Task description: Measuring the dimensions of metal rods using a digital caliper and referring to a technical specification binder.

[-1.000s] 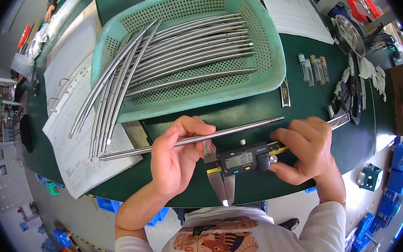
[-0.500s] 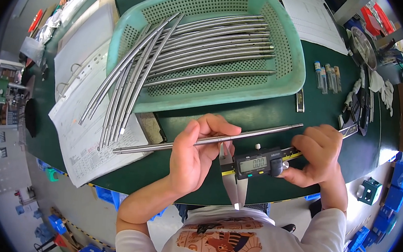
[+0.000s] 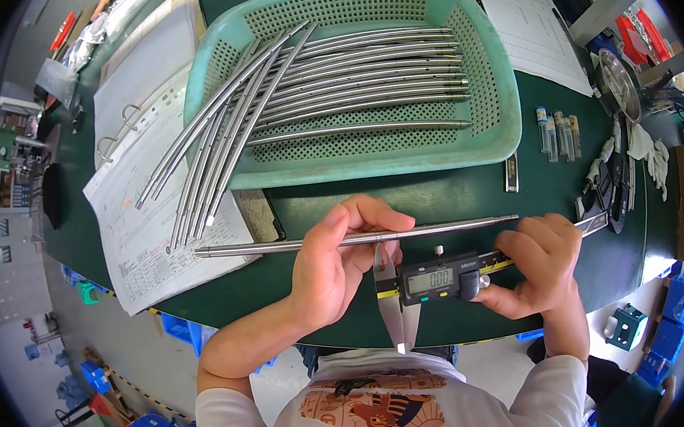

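Observation:
My left hand [image 3: 337, 260] grips a long thin metal rod [image 3: 437, 227] near its middle and holds it level above the green table [image 3: 440, 197]. My right hand [image 3: 537, 265] holds a digital caliper [image 3: 433, 281] by its slider, thumb by the display. The caliper's jaws [image 3: 400, 314] point down toward me and look shut, just below the rod. Behind the hands stands a pale green perforated basket [image 3: 493, 137] holding several more metal rods [image 3: 369, 79]; a bundle of them [image 3: 219, 140] hangs out over its left rim.
An open ring binder with printed sheets [image 3: 146, 198] lies at the left under the overhanging rods. Small vials [image 3: 555, 134], white gloves [image 3: 644, 153] and dark tools [image 3: 609, 186] lie at the right. A paper sheet [image 3: 533, 36] sits at the back right.
Both hands with the rod and caliper have stayed close together; the rod has shifted slightly and the caliper sits a little lower against it. The view has tilted a bit.

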### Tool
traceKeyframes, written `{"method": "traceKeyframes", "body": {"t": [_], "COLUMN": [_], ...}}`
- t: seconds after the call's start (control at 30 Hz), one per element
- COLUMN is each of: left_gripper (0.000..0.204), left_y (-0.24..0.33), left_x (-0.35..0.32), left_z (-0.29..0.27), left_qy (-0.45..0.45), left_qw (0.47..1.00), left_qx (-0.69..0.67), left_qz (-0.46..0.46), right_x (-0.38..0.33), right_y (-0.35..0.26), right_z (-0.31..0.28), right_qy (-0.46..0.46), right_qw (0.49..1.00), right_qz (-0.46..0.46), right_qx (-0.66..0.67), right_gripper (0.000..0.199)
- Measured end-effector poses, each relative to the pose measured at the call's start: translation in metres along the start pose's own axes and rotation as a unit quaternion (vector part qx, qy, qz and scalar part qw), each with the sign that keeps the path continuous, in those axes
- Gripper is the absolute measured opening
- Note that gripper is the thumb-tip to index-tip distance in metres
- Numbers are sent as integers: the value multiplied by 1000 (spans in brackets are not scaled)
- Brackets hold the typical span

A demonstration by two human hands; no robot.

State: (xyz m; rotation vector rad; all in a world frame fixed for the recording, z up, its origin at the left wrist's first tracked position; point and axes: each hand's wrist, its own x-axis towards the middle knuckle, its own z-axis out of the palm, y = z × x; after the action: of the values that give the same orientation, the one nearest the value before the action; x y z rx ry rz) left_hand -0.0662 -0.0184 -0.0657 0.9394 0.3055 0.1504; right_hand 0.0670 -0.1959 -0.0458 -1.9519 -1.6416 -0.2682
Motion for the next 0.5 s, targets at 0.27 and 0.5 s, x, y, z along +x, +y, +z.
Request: {"method": "traceKeyframes", "body": {"t": [0.27,0.5], "left_gripper": [48,49], "left_y": [-1,1], "left_x": [-1,1], "left_z": [-8,-1], "left_qy": [-51,21], "left_qw": [998,999], "left_qx": [-20,33], "left_qz": [12,6], "right_x": [-1,-3], "right_y": [-3,-2], "right_z": [-3,-1], "right_qy": [-34,-32], "right_qw": [999,999], "right_qz": [11,18], "right_qx": [6,16], "right_gripper": [38,36]}}
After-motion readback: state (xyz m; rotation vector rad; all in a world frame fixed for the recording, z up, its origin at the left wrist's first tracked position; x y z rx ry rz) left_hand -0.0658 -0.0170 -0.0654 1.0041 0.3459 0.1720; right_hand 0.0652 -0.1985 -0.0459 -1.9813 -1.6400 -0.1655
